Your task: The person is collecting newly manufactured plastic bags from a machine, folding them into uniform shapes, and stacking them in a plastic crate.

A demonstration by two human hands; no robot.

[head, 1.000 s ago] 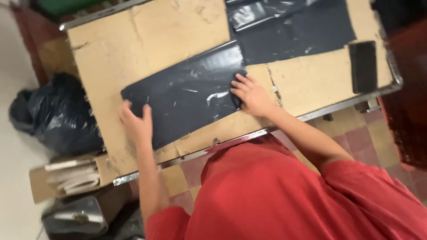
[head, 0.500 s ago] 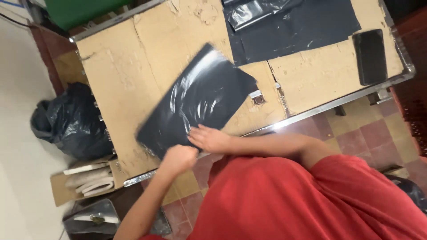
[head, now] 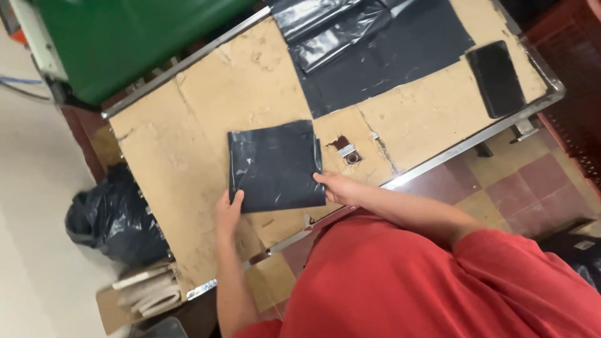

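A black plastic bag (head: 275,164), folded into a rough square, lies flat on the worn brown tabletop (head: 188,138). My left hand (head: 228,211) presses on its near left corner, fingers over the edge. My right hand (head: 337,186) rests against its near right corner, fingertips on the plastic. Both hands lie flat on the bag rather than gripping it.
A pile of unfolded black bags (head: 369,50) lies at the table's far side. A dark phone (head: 496,79) sits near the right corner. A green machine (head: 125,37) stands behind. A full black sack (head: 116,216) and a cardboard box (head: 141,294) are on the floor at left.
The bag was long and spread out a second ago; it has been folded over into a compact square, and both hands now sit at its near corners.
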